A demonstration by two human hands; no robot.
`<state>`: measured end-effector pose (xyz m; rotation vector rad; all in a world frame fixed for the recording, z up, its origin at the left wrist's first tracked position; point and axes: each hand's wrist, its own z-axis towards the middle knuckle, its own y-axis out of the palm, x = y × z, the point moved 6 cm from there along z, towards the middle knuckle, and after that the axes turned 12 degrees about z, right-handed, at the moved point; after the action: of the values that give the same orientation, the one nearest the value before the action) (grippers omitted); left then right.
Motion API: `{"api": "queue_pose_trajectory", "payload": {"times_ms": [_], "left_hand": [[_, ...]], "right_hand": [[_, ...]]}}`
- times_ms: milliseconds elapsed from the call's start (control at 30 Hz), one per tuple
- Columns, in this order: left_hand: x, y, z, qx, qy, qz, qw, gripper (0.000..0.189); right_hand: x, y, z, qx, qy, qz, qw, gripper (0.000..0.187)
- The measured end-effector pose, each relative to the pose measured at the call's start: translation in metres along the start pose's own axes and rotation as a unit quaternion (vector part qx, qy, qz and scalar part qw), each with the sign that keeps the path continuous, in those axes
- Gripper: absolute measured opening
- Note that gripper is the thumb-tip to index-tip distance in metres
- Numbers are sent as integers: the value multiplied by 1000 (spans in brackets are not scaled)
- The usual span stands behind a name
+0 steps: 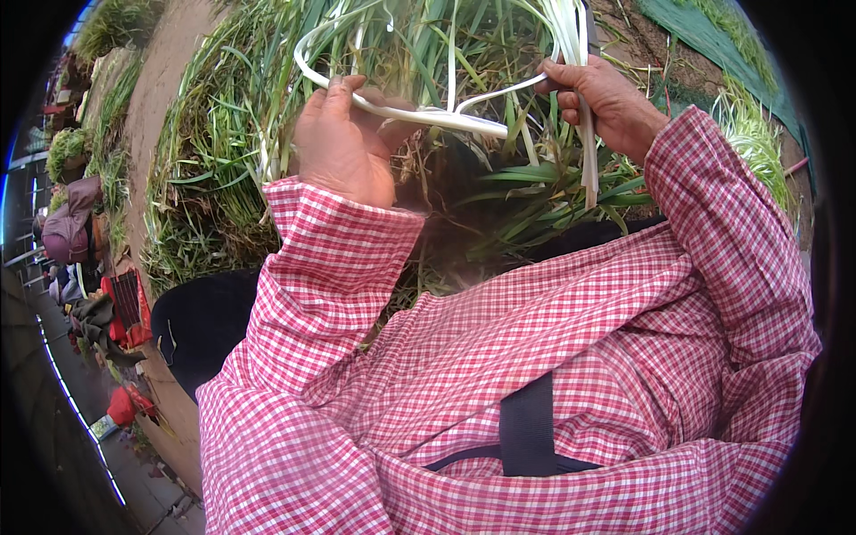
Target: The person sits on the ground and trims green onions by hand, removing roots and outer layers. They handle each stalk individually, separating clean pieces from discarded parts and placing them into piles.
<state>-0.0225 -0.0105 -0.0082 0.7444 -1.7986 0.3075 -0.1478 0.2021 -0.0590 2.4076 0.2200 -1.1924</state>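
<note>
My left hand (351,137) pinches a long white stalk (435,118) between thumb and fingers. The stalk curls up to the left, and thinner strands branch from its right part. In my right hand (598,100) is a bunch of pale flat leaf stalks (567,30), with cut-looking ends hanging below the fist. A thin white strand runs from the stalk to my right fingertips. Beside the bunch a dark narrow object (591,33) shows; what it is I cannot tell. Beneath both hands lies a heap of long green leafy plants (214,134) with brown, withered leaves.
Green netting (722,53) lies at the upper right, near more pale stalks (752,144). On the left, bare soil (160,87) runs past the heap. Beyond it are a person in a dark red hood (70,227), a red crate-like object (127,304) and a red bag-like item (124,404).
</note>
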Motion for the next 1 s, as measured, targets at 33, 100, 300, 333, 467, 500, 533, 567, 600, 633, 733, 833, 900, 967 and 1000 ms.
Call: {"api": "queue_pose_trajectory", "payload": {"times_ms": [33, 100, 300, 333, 467, 500, 533, 567, 600, 633, 733, 833, 900, 967, 1000], "left_hand": [[7, -3, 3, -8, 17, -4, 1000, 24], [15, -13, 10, -3, 43, -5, 999, 24], [44, -49, 29, 41, 124, -29, 991, 22], [59, -62, 34, 83, 113, -35, 989, 22], [69, -77, 34, 121, 33, -27, 992, 22], [59, -64, 31, 49, 11, -31, 998, 22], [47, -48, 28, 12, 13, 9, 1000, 22], [27, -32, 20, -5, 1, 14, 1000, 23], [13, -6, 7, -118, 31, 86, 989, 27], [-6, 15, -4, -186, -21, 64, 980, 27], [-49, 53, -37, -223, -98, 134, 961, 27], [-75, 69, -56, -265, -230, 129, 927, 26], [-76, 71, -55, -274, -226, 120, 927, 25], [-78, 66, -49, -266, -235, 120, 927, 25], [-77, 65, -45, -255, -211, 111, 937, 26]], "right_hand": [[-1, 0, 1, -1, -10, 1, 1000, 16], [-2, -3, 3, 2, -21, 8, 1000, 16], [-10, -27, 12, 45, -29, 25, 998, 14], [-15, -37, 13, 102, -39, 22, 994, 13], [-21, -37, 15, 103, -23, -3, 994, 15], [-14, -30, 13, 74, 11, 9, 997, 16], [-9, -21, 10, 38, 19, -1, 999, 16], [-1, -11, 6, 0, 35, 1, 999, 16], [3, -3, 1, -31, 42, -2, 999, 15], [9, 1, -4, -14, 45, -20, 999, 15], [24, 15, -18, -38, 77, -41, 995, 15], [32, 26, -25, -68, 100, -33, 992, 13], [35, 27, -25, -63, 127, 3, 990, 18], [38, 30, -27, -70, 148, 32, 986, 20], [37, 31, -29, -72, 135, 68, 986, 23]]}}
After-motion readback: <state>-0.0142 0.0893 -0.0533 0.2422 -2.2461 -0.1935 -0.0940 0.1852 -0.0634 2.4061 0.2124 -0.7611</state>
